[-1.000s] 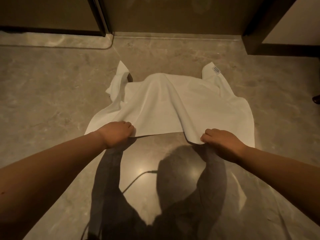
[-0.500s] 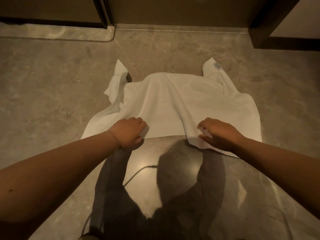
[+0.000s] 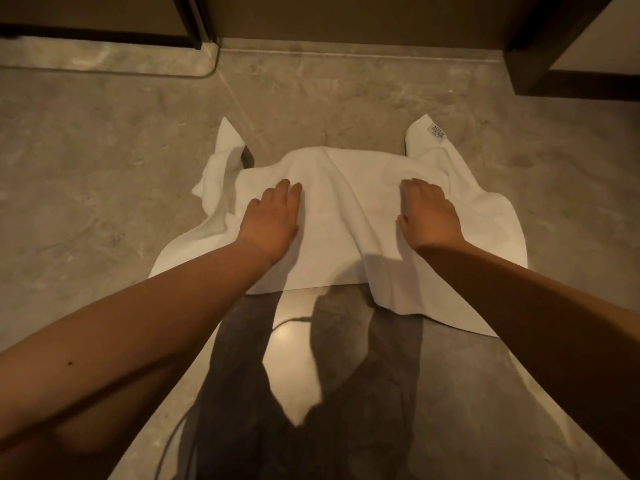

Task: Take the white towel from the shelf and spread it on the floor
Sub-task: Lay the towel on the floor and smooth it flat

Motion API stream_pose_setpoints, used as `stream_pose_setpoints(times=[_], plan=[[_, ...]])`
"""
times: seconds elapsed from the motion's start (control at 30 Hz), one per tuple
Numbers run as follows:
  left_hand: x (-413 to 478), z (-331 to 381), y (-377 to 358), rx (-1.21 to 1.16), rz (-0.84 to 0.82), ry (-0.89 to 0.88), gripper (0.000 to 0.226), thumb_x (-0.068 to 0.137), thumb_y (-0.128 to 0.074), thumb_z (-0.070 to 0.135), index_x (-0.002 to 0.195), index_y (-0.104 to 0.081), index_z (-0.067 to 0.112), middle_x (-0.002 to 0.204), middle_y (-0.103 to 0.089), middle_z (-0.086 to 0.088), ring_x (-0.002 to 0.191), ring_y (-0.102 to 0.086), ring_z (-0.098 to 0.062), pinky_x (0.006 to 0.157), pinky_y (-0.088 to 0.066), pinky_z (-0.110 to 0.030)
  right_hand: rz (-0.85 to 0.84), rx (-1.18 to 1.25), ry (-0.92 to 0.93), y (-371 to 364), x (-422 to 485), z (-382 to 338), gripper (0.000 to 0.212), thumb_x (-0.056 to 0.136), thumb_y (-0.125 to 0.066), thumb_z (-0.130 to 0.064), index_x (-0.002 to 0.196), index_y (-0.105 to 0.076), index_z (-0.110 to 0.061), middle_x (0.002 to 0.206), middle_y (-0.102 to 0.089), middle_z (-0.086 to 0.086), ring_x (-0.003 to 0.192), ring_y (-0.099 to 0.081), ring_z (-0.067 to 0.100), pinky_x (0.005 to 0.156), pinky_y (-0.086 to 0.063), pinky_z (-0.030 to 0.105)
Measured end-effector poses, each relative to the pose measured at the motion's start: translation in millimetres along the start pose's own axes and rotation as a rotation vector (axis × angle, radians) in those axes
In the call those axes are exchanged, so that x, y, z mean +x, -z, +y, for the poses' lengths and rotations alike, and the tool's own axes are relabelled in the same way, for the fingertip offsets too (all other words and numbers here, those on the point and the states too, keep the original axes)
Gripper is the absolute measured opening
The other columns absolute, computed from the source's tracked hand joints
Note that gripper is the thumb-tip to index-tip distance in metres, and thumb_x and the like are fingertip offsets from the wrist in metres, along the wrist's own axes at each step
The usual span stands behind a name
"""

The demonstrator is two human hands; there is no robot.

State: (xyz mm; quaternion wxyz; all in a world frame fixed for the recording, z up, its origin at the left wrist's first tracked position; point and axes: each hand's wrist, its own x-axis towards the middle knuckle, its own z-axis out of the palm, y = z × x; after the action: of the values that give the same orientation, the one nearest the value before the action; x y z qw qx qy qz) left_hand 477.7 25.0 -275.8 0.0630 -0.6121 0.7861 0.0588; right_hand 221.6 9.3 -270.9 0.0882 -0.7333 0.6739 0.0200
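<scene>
Moved off its hem, left hand (image 3: 273,220) and right hand (image 3: 428,216) lie flat on the towel (image 3: 346,216), grip seemingly released.

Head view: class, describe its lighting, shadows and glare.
Head view: dim, warm light; the person's dark shadow lies on the floor nearer than the white towel, around a bright glare patch; the towel's label is too small to read.

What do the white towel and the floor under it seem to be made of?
White towel: soft woven cloth, probably cotton terry, matte; it folds and wrinkles, and a sewn label sits at one corner. Floor: polished stone or stone-look tile, grey-beige with veins; it reflects light glossily.
</scene>
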Motion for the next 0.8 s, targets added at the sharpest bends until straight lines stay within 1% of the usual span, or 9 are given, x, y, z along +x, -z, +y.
stream_pose_setpoints(times=[0.07, 0.1, 0.17, 0.23, 0.33, 0.43, 0.5, 0.6, 0.8], plan=[[9.0, -1.7, 0.8, 0.041, 0.018, 0.026, 0.072, 0.091, -0.056, 0.031, 0.146, -0.015, 0.007, 0.150, -0.022, -0.015, 0.125, -0.037, -0.032, 0.095, -0.037, -0.043, 0.071, -0.023, -0.054, -0.3, 5.8, -1.5, 0.055, 0.089, -0.056, -0.013, 0.140, -0.034, -0.009, 0.148, -0.031, 0.015, 0.131, -0.032, 0.034, 0.102, -0.032, 0.043], [13.5, -3.0, 1.3, 0.054, 0.032, 0.046, 0.073, 0.091, -0.056, 0.033, 0.145, -0.016, 0.007, 0.150, -0.023, -0.015, 0.126, -0.036, -0.033, 0.096, -0.035, -0.044, 0.106, -0.031, -0.088, -0.3, 8.7, -1.4, 0.055, 0.089, -0.056, -0.013, 0.139, -0.035, -0.010, 0.147, -0.033, 0.016, 0.130, -0.033, 0.034, 0.102, -0.032, 0.043], [20.5, -5.9, 1.6, 0.017, 0.047, 0.104, 0.071, 0.090, -0.058, 0.034, 0.143, -0.021, 0.006, 0.145, -0.028, -0.017, 0.123, -0.037, -0.034, 0.095, -0.035, -0.044, 0.121, -0.029, -0.148, -1.2, 14.8, 0.7, 0.048, 0.089, -0.054, -0.013, 0.135, -0.039, -0.010, 0.136, -0.044, 0.016, 0.123, -0.040, 0.034, 0.096, -0.034, 0.042], [24.2, -8.0, 1.3, -0.062, 0.035, 0.144, 0.065, 0.090, -0.058, 0.031, 0.140, -0.026, 0.006, 0.135, -0.037, -0.019, 0.115, -0.042, -0.035, 0.086, -0.039, -0.043, 0.112, -0.014, -0.169, -3.5, 17.8, 4.4, 0.043, 0.090, -0.052, -0.012, 0.132, -0.044, -0.010, 0.126, -0.050, 0.015, 0.116, -0.044, 0.033, 0.091, -0.034, 0.041], [24.9, -8.9, -0.2, -0.115, 0.025, 0.110, 0.049, 0.091, -0.056, 0.019, 0.132, -0.035, 0.005, 0.120, -0.045, -0.019, 0.104, -0.044, -0.034, 0.076, -0.040, -0.041, 0.153, 0.020, -0.139, -9.8, 15.8, 8.7, 0.042, 0.087, -0.048, -0.002, 0.128, -0.050, -0.012, 0.121, -0.052, 0.013, 0.112, -0.045, 0.033, 0.089, -0.032, 0.040], [24.7, -9.0, -1.2, -0.168, 0.047, 0.070, 0.034, 0.089, -0.051, 0.001, 0.122, -0.043, 0.003, 0.113, -0.048, -0.017, 0.100, -0.043, -0.033, 0.070, -0.039, -0.040, 0.191, 0.089, -0.107, -13.4, 11.7, 13.3, 0.038, 0.087, -0.045, 0.002, 0.122, -0.053, -0.011, 0.115, -0.053, 0.013, 0.107, -0.046, 0.033, 0.087, -0.035, 0.041], [24.3, -10.5, 0.3, -0.227, 0.069, 0.051, 0.032, 0.087, -0.049, -0.005, 0.118, -0.047, 0.002, 0.112, -0.049, -0.017, 0.100, -0.044, -0.033, 0.072, -0.041, -0.044, 0.215, 0.133, -0.073, -11.6, 8.7, 18.1, 0.034, 0.088, -0.044, 0.002, 0.118, -0.054, -0.010, 0.112, -0.053, 0.014, 0.103, -0.046, 0.033, 0.083, -0.039, 0.043], [19.9, -18.3, 5.2, -0.331, 0.114, 0.018, 0.033, 0.088, -0.050, -0.001, 0.122, -0.049, 0.002, 0.115, -0.051, -0.018, 0.105, -0.045, -0.035, 0.078, -0.042, -0.050, 0.255, 0.174, -0.036, -6.0, 2.6, 24.6, 0.030, 0.088, -0.044, 0.000, 0.114, -0.055, -0.010, 0.108, -0.053, 0.014, 0.101, -0.046, 0.034, 0.081, -0.040, 0.044], [-6.6, -37.6, 14.0, -0.358, 0.163, -0.115, 0.031, 0.091, -0.055, 0.006, 0.122, -0.053, 0.004, 0.111, -0.055, -0.014, 0.106, -0.048, -0.032, 0.082, -0.044, -0.050, 0.282, 0.132, 0.062, 8.8, -15.9, 41.1, 0.024, 0.090, -0.045, -0.003, 0.110, -0.056, -0.006, 0.103, -0.053, 0.016, 0.095, -0.047, 0.035, 0.072, -0.039, 0.041]])
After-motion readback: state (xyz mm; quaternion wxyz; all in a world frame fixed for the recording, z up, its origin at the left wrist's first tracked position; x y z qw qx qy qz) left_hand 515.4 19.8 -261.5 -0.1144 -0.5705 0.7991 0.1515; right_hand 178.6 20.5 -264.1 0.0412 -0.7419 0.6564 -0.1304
